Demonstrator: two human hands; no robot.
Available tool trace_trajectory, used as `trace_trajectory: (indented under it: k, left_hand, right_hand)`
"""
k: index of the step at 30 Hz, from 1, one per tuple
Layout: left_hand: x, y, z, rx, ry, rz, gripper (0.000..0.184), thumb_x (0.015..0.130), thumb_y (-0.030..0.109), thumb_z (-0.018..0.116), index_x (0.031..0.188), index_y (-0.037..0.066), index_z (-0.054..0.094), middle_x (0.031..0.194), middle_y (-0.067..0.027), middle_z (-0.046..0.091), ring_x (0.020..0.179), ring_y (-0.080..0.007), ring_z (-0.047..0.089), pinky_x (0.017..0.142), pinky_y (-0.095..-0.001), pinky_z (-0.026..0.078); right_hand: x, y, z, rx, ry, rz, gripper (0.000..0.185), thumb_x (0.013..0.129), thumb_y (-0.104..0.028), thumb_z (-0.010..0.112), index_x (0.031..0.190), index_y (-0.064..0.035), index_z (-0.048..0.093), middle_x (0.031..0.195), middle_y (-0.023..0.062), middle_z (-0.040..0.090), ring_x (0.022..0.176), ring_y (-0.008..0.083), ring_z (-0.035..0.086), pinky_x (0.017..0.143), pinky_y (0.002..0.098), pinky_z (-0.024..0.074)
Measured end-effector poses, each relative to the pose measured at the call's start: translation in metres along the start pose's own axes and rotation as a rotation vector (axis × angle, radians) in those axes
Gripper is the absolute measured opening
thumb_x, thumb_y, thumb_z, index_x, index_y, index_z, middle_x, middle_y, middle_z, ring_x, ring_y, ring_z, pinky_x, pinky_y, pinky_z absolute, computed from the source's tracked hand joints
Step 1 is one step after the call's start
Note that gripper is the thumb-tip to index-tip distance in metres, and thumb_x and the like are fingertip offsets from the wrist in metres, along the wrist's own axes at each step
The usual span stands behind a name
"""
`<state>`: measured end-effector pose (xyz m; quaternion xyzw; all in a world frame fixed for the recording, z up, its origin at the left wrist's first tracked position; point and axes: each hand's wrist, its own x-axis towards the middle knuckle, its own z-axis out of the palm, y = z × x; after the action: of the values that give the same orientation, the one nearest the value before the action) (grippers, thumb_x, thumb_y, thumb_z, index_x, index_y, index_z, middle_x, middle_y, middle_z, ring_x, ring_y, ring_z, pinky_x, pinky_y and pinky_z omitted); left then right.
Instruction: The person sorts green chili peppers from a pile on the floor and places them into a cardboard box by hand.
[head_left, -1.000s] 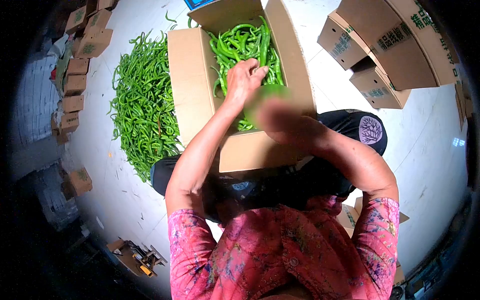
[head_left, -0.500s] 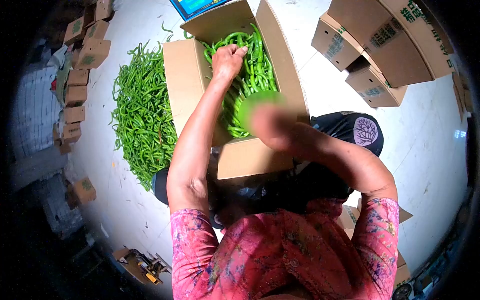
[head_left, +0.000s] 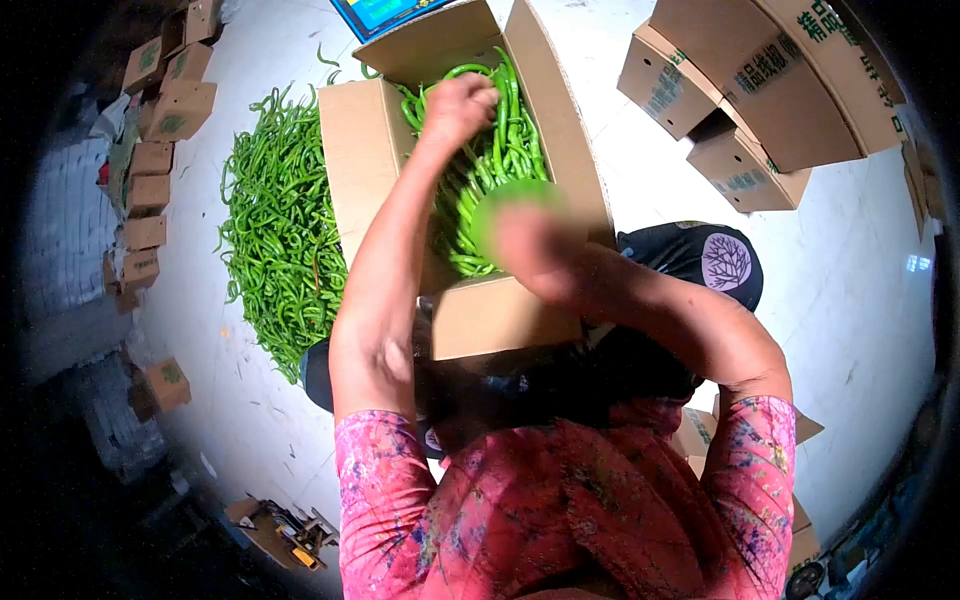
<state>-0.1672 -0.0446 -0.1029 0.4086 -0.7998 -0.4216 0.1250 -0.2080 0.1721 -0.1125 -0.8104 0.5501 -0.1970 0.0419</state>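
An open cardboard box (head_left: 358, 170) stands in front of me, its flaps spread, with long green chili peppers (head_left: 505, 150) lying inside it. My left hand (head_left: 462, 105) reaches into the far part of the box, over the peppers. Its fingers are curled closed, and what they hold, if anything, is hidden. Lower down, near the box's right side and the near flap, is my right hand (head_left: 535, 240). A round blur covers its fingers and the peppers behind them, so I cannot tell whether it grips any.
A large heap of green chili peppers (head_left: 280, 230) lies on the floor left of the box. Printed cartons (head_left: 760, 80) are stacked at the upper right. More small boxes (head_left: 150, 190) line the left side. A blue-framed device (head_left: 385, 15) sits beyond the box.
My left hand has shifted slightly within the far part of the box, its fingers still curled. My right hand stays in nearly the same place. The view has moved a little.
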Motion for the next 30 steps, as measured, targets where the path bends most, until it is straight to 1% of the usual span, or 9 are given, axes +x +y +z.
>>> trace_trajectory:
  k: [4,9,10,14,18,20,23,26,30]
  left_hand:
    - [-0.021,-0.017,-0.044,-0.501,0.203,-0.104,0.022,0.091,0.016,0.062,0.110,0.004,0.066,0.089,-0.0044,0.066,0.073,-0.0114,0.062,0.066,-0.0245,0.052]
    - [-0.053,-0.052,-0.042,-0.075,0.083,-0.214,0.024,0.090,0.028,0.067,0.096,0.005,0.068,0.077,-0.0006,0.065,0.068,-0.0098,0.058,0.061,-0.0240,0.046]
    - [-0.054,-0.053,-0.033,0.085,0.096,-0.159,0.034,0.087,0.038,0.068,0.088,0.004,0.069,0.075,-0.0050,0.067,0.067,-0.0138,0.060,0.063,-0.0298,0.048]
    - [-0.056,-0.035,-0.006,0.453,0.155,-0.172,0.042,0.079,0.047,0.071,0.082,0.005,0.070,0.076,-0.0137,0.068,0.073,-0.0209,0.066,0.070,-0.0392,0.050]
    - [-0.055,-0.030,-0.010,0.213,0.289,-0.163,0.027,0.078,0.032,0.069,0.077,0.006,0.067,0.071,-0.0167,0.065,0.070,-0.0298,0.065,0.069,-0.0420,0.049]
    - [-0.056,-0.034,-0.023,0.124,0.377,-0.056,0.026,0.080,0.030,0.069,0.077,0.004,0.064,0.065,-0.0133,0.061,0.062,-0.0240,0.059,0.064,-0.0396,0.047]
    - [-0.047,-0.039,-0.042,-0.269,0.403,-0.108,0.024,0.086,0.023,0.067,0.074,0.002,0.061,0.064,-0.0033,0.061,0.060,-0.0122,0.056,0.059,-0.0299,0.046]
    - [-0.043,-0.039,-0.049,-0.355,0.296,-0.188,0.024,0.086,0.022,0.068,0.071,0.004,0.061,0.063,-0.0018,0.059,0.055,-0.0102,0.054,0.053,-0.0269,0.045]
    - [-0.036,-0.035,-0.035,-0.326,0.262,-0.228,0.027,0.088,0.022,0.067,0.067,0.010,0.055,0.059,0.0025,0.051,0.050,-0.0071,0.040,0.047,-0.0245,0.032]
  right_hand:
    - [0.001,0.005,0.000,-0.041,0.002,0.020,0.017,0.074,-0.019,0.057,0.079,-0.0066,0.067,0.090,0.0103,0.058,0.088,0.0240,0.052,0.071,0.0367,0.0412]
    - [0.008,-0.011,-0.016,-0.206,-0.214,0.100,0.024,0.086,-0.010,0.049,0.105,-0.0002,0.060,0.112,0.0165,0.057,0.099,0.0260,0.055,0.082,0.0397,0.0454]
    - [0.010,-0.010,-0.021,-0.217,-0.273,0.063,0.027,0.087,-0.012,0.047,0.108,0.0007,0.060,0.117,0.0178,0.056,0.102,0.0270,0.054,0.085,0.0404,0.0446]
    - [0.015,-0.006,-0.026,-0.180,-0.338,0.035,0.032,0.088,-0.015,0.047,0.112,0.0033,0.058,0.129,0.0221,0.052,0.105,0.0318,0.053,0.090,0.0427,0.0433]
    - [0.013,-0.003,-0.027,-0.114,-0.327,0.094,0.031,0.090,-0.014,0.046,0.111,0.0047,0.059,0.129,0.0227,0.052,0.109,0.0322,0.053,0.091,0.0435,0.0435]
    - [0.013,-0.003,-0.025,-0.032,-0.316,0.157,0.031,0.092,-0.014,0.044,0.110,0.0063,0.059,0.128,0.0233,0.053,0.110,0.0323,0.053,0.091,0.0435,0.0437]
    - [0.005,0.001,-0.011,-0.196,-0.013,0.011,0.022,0.078,-0.016,0.054,0.087,-0.0011,0.068,0.109,0.0199,0.060,0.094,0.0274,0.055,0.078,0.0372,0.0431]
    - [0.010,-0.003,-0.022,-0.178,-0.270,0.057,0.035,0.097,-0.017,0.039,0.111,0.0099,0.057,0.123,0.0230,0.055,0.104,0.0307,0.054,0.091,0.0424,0.0426]
    - [0.012,-0.004,-0.021,-0.142,-0.308,0.089,0.032,0.091,-0.016,0.046,0.110,0.0052,0.059,0.125,0.0221,0.055,0.106,0.0320,0.054,0.091,0.0448,0.0435]
